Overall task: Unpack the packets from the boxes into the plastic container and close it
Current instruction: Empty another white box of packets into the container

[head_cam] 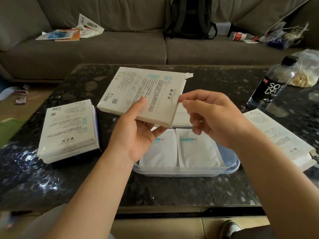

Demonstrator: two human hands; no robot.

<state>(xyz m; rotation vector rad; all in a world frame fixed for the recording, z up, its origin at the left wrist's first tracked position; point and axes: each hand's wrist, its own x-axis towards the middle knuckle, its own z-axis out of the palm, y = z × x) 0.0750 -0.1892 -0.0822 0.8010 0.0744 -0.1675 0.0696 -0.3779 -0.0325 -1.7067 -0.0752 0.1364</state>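
Note:
My left hand (138, 133) grips a flat white box (143, 94) from below, thumb on its printed face, holding it tilted above the clear plastic container (231, 167). At the box's open right end, my right hand (212, 116) pinches a white packet (182, 116) that sticks partly out. Two white packets (196, 150) with teal labels lie side by side inside the container. A stack of unopened white boxes (69, 130) sits to the left on the dark table (172, 190). Another flat white box (279, 137) lies to the right, partly under my right forearm.
A soda bottle (271, 87) with a black label stands at the right, with a clear bag of food (305, 73) behind it. A grey sofa (120, 47) beyond the table carries papers, a black backpack (189, 18) and clutter. A shoe (231, 228) shows below the table edge.

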